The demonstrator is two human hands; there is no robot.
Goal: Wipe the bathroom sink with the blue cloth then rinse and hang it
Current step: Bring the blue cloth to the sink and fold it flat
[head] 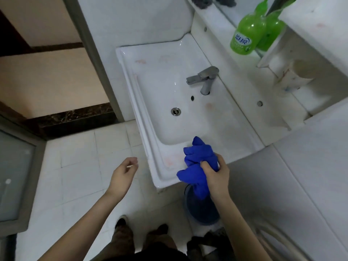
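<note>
Head view: nearest, the right hand [216, 176] grips the bunched blue cloth [197, 166] in curled fingers over the sink's near rim [163, 178]; the left hand [123, 176] hangs relaxed, empty. Beyond the cloth lie the basin, drain [176, 111], then faucet [204, 78].

Bathroom, looks domestic. White ceramic sink [130, 85] with a metal tap [204, 78] and a round drain [175, 111]. Mirror [238, 11] behind it, green soap bottle [246, 34] standing at its foot. Cup [299, 72] on a white shelf [267, 62] at right. Pale floor tiles [84, 157], dark stone threshold [75, 117] on the left.
</note>
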